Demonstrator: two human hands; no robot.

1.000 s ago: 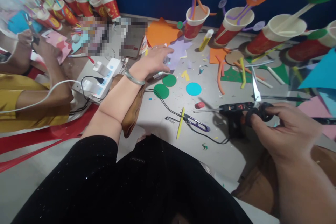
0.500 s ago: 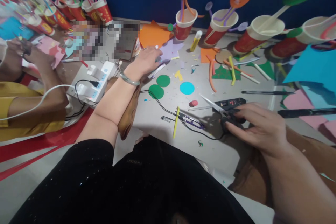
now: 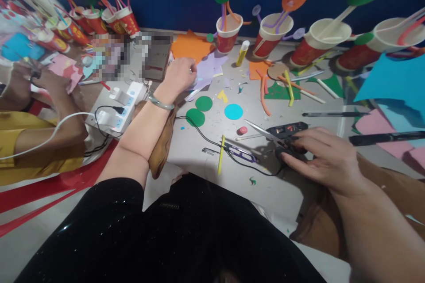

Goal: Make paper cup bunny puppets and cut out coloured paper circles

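Observation:
My left hand (image 3: 181, 76) reaches far forward, fingers curled down onto a lilac paper sheet (image 3: 208, 67) lying on the grey floor; a pale bangle sits on its wrist. My right hand (image 3: 320, 157) lies low at the right, fingers on the black handles of a pair of scissors (image 3: 272, 138) whose blades point left along the floor. Right behind the scissors lies a black glue gun (image 3: 288, 130), its cable running left. Two green paper circles (image 3: 199, 110) and a cyan circle (image 3: 233, 111) lie between my hands.
Red paper cups (image 3: 227, 33) with paper faces on straws line the blue wall. A glue stick (image 3: 242, 52), straws, small purple snips (image 3: 244, 154) and paper scraps litter the floor. A white power strip (image 3: 119, 106) sits left, beside another person's arms (image 3: 49, 97) in a yellow top.
My right hand has lowered the scissors from mid-air down onto the floor beside the glue gun. My left hand has curled its fingers over the lilac paper.

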